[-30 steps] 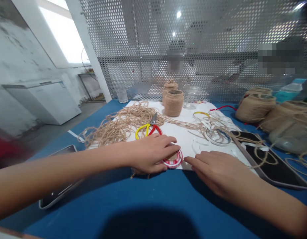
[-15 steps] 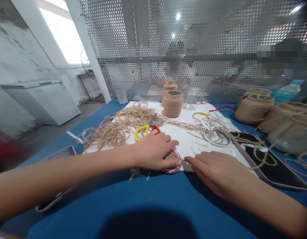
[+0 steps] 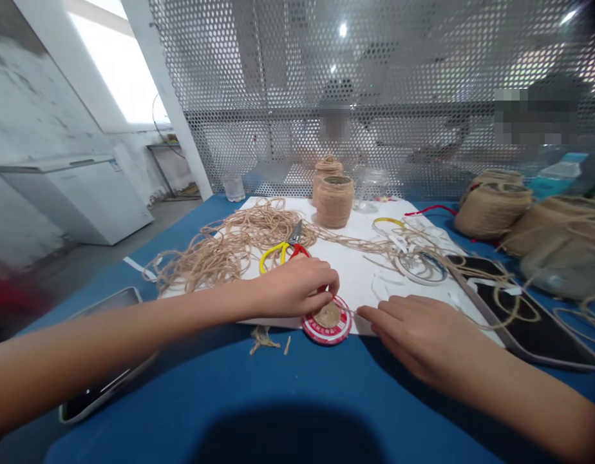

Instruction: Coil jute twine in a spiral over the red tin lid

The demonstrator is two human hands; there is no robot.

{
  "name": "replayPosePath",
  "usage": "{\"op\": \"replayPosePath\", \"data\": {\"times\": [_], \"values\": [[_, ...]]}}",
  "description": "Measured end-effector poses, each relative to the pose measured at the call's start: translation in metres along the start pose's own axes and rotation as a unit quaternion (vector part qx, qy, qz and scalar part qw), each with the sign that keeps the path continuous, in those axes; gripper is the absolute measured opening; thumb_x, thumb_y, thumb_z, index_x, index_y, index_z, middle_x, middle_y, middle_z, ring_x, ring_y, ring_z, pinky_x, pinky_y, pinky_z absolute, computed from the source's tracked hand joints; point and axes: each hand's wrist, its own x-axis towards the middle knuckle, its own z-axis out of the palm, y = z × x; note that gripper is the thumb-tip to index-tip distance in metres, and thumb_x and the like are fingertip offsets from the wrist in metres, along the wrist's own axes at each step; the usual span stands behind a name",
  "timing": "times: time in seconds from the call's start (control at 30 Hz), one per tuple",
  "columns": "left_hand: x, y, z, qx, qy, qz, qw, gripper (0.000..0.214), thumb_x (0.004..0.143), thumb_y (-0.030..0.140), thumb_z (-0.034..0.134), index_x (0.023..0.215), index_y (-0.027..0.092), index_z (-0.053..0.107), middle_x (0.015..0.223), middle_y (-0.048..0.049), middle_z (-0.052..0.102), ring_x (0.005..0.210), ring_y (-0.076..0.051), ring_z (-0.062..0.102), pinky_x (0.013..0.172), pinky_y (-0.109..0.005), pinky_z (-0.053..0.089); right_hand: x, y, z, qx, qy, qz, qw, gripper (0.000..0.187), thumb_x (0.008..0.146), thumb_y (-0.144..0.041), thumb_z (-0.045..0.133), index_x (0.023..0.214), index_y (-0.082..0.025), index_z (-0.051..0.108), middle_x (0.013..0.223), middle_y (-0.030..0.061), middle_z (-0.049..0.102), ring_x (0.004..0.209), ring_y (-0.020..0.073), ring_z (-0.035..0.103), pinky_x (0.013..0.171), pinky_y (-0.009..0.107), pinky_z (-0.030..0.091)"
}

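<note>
A round red-and-white lid (image 3: 328,336) lies at the front edge of the white paper, with a flat coil of jute twine (image 3: 328,316) at its middle. My left hand (image 3: 297,285) is bent over the lid's upper left side, thumb and fingers curled together; what is between them is hidden. To the right of the lid, my right hand (image 3: 418,330) rests low with its fingers pressed together, pinching a thin strand of twine that runs from the lid. Scissors (image 3: 293,241) with yellow and red handles lie just beyond my left hand.
A loose heap of twine (image 3: 215,254) covers the paper's left side. Twine-wrapped jars (image 3: 335,203) stand at the back, more (image 3: 493,209) at the right. Phones lie on the left (image 3: 99,380) and right (image 3: 534,322). Twine scraps (image 3: 264,339) lie near the lid.
My left hand has shifted left and its fingers have curled in, uncovering more of the lid and its coil. My right hand has barely moved.
</note>
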Motion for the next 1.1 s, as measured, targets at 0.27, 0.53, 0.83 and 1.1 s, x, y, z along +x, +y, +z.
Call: {"op": "replayPosePath", "data": {"times": [0.27, 0.53, 0.83, 1.1], "values": [[-0.002, 0.001, 0.005, -0.019, -0.026, 0.024, 0.999, 0.011, 0.087, 0.015, 0.05, 0.091, 0.014, 0.06, 0.087, -0.0054, 0.061, 0.081, -0.016, 0.054, 0.077, -0.026, 0.042, 0.0, 0.001, 0.002, 0.008, 0.001, 0.004, 1.0, 0.024, 0.083, -0.011, 0.043, 0.098, -0.017, 0.061, 0.073, 0.0023, 0.062, 0.065, 0.0196, 0.056, 0.059, 0.031, 0.03], [-0.002, -0.003, 0.007, -0.018, -0.027, 0.037, 0.999, 0.013, 0.089, 0.016, 0.046, 0.093, 0.014, 0.059, 0.088, -0.0064, 0.061, 0.081, -0.016, 0.054, 0.078, -0.027, 0.04, 0.001, 0.002, 0.001, 0.003, 0.013, 0.0, 1.0, 0.023, 0.083, -0.011, 0.044, 0.097, -0.017, 0.061, 0.071, 0.0019, 0.061, 0.064, 0.0188, 0.055, 0.059, 0.031, 0.029], [-0.005, -0.001, 0.013, 0.028, 0.009, 0.044, 0.999, 0.016, 0.091, 0.02, 0.043, 0.089, 0.018, 0.058, 0.086, -0.0041, 0.063, 0.079, -0.016, 0.054, 0.077, -0.03, 0.033, 0.001, -0.001, -0.002, 0.019, 0.005, 0.008, 1.0, 0.023, 0.086, -0.014, 0.042, 0.1, -0.018, 0.06, 0.073, 0.0015, 0.061, 0.065, 0.0181, 0.053, 0.059, 0.031, 0.029], [-0.008, 0.001, 0.007, 0.063, 0.07, 0.018, 0.995, 0.019, 0.09, 0.021, 0.041, 0.091, 0.018, 0.06, 0.081, -0.0035, 0.061, 0.077, -0.017, 0.051, 0.077, -0.033, 0.03, 0.001, -0.002, -0.001, 0.021, -0.001, 0.007, 1.0, 0.024, 0.086, -0.014, 0.043, 0.104, -0.018, 0.058, 0.073, 0.0013, 0.06, 0.064, 0.0175, 0.053, 0.058, 0.03, 0.029]]}}
